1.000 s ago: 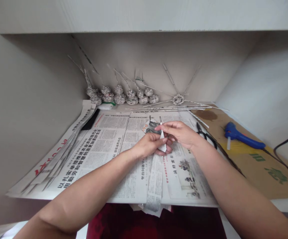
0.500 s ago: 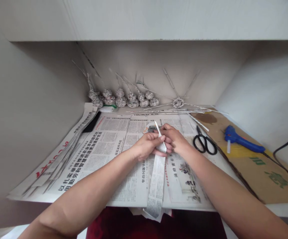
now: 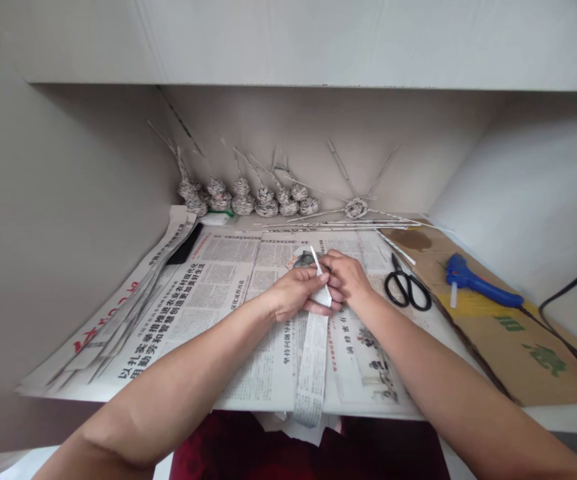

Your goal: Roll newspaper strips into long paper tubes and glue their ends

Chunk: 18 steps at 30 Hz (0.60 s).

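Observation:
A long newspaper strip hangs from my fingers down over the table's front edge. Its upper end is rolled into a thin pointed tube that sticks up between my hands. My left hand pinches the strip, thumb on top and fingers beneath. My right hand is closed at the rolled part from the other side, its fingertips partly hidden. Both hands are just above newspaper sheets spread on the table. Black-handled scissors lie to the right of my right hand.
Several woven paper gourds line the back wall, beside a woven piece with spread paper sticks. Cut newspaper strips are stacked at left. A blue glue gun with a cord rests on cardboard at right. A shelf overhangs the table.
My hands stay nearly in place, still holding the strip. The strip's lower end has shifted slightly up, and the whole view has moved a little.

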Available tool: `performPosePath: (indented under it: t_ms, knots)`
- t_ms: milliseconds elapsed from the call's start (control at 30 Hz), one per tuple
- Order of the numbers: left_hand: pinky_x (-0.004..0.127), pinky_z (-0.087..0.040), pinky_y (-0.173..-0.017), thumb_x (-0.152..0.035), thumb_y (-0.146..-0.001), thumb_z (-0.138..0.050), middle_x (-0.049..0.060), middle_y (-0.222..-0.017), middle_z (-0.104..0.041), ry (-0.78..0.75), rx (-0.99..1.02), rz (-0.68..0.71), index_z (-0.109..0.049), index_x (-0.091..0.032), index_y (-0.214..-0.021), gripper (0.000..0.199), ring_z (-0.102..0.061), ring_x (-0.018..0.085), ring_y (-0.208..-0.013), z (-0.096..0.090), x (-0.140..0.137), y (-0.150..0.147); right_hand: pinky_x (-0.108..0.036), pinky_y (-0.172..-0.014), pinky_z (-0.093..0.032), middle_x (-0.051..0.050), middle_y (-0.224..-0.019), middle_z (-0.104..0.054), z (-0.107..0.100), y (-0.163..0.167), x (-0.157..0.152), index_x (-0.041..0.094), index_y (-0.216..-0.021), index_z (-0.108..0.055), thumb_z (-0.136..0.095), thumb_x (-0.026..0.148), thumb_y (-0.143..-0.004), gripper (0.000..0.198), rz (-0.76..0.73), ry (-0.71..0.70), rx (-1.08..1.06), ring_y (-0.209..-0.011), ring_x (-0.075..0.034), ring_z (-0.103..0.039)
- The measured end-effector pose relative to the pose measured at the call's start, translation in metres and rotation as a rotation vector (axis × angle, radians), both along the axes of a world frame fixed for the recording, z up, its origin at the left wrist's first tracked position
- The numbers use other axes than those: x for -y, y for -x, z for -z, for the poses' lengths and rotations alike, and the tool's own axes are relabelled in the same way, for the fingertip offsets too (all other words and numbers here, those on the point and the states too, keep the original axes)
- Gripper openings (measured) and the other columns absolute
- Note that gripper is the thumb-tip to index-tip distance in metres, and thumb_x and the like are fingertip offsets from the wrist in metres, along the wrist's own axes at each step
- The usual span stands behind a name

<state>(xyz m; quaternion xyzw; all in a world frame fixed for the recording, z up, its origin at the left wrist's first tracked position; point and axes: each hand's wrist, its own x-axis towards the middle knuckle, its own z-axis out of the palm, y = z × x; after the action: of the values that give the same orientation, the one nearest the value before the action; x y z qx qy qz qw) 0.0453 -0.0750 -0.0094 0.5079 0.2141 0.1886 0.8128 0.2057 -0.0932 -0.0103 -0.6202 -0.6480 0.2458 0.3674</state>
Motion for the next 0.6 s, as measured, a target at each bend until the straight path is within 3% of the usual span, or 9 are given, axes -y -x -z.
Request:
performPosePath:
  t_ms: [67,167,267,333,433,500,600]
  knots:
    - [0.035,-0.056,-0.069,-0.036,-0.086,-0.055,0.015,-0.088,-0.070,-0.012,0.000,0.005,-0.063,-0.010,-0.100,0.031,-0.068,0.021,-0.080,0.000,-0.001,0.000,-0.025,-0.064,-0.041,-0.003,-0.086,-0.061,0.001,-0.002,0.000,0.026,-0.089,-0.070,-0.059,0.028,-0.077,0.016,-0.006,-0.100,0.172,-0.075,-0.017,-0.058]
    - [0.034,-0.056,-0.069,-0.038,-0.084,-0.057,0.015,-0.088,-0.070,-0.019,-0.012,0.003,-0.063,-0.010,-0.099,0.033,-0.068,0.020,-0.078,-0.001,-0.001,0.001,-0.031,-0.076,-0.044,-0.006,-0.105,-0.062,-0.005,-0.007,0.003,0.029,-0.123,-0.057,-0.052,0.032,-0.084,0.039,0.050,-0.231,0.236,-0.089,-0.022,-0.059]
    - [0.034,-0.056,-0.069,-0.040,-0.083,-0.058,0.014,-0.087,-0.069,-0.028,-0.017,0.009,-0.063,-0.009,-0.098,0.034,-0.068,0.019,-0.076,-0.003,-0.001,0.001,-0.035,-0.081,-0.045,-0.010,-0.102,-0.064,-0.020,-0.008,0.010,0.022,-0.110,-0.067,-0.048,0.039,-0.088,0.034,0.137,-0.298,0.129,-0.094,-0.024,-0.059]
    - [0.034,-0.055,-0.070,-0.040,-0.083,-0.058,0.014,-0.087,-0.068,-0.048,-0.019,0.022,-0.063,-0.009,-0.098,0.035,-0.067,0.019,-0.076,-0.004,0.000,0.001,-0.033,-0.066,-0.049,-0.007,-0.076,-0.065,-0.029,-0.006,0.015,0.018,-0.100,-0.069,-0.049,0.046,-0.086,0.037,0.009,-0.094,-0.094,-0.072,-0.020,-0.063]
    - [0.036,-0.055,-0.070,-0.042,-0.083,-0.058,0.013,-0.086,-0.068,-0.091,-0.022,0.043,-0.063,-0.009,-0.099,0.037,-0.067,0.019,-0.077,-0.005,0.002,0.001,-0.028,-0.042,-0.044,0.002,-0.048,-0.053,-0.034,-0.002,0.021,0.015,-0.109,-0.063,-0.053,0.051,-0.082,0.046,-0.242,0.274,-0.495,-0.039,-0.015,-0.053]
    - [0.035,-0.055,-0.069,-0.043,-0.081,-0.059,0.013,-0.086,-0.068,-0.120,-0.032,0.045,-0.063,-0.009,-0.100,0.039,-0.067,0.020,-0.077,-0.005,0.003,0.001,-0.027,-0.036,-0.042,0.003,-0.046,-0.053,-0.032,0.001,0.022,0.014,-0.108,-0.062,-0.060,0.049,-0.078,0.045,-0.268,0.345,-0.667,-0.034,-0.014,-0.050]
    - [0.033,-0.055,-0.069,-0.046,-0.079,-0.061,0.014,-0.086,-0.067,-0.157,-0.055,0.032,-0.064,-0.009,-0.101,0.043,-0.067,0.019,-0.078,-0.006,0.005,0.000,-0.025,-0.032,-0.040,0.004,-0.048,-0.056,-0.028,0.002,0.020,0.016,-0.093,-0.063,-0.069,0.044,-0.073,0.034,-0.208,0.325,-0.773,-0.031,-0.012,-0.048]
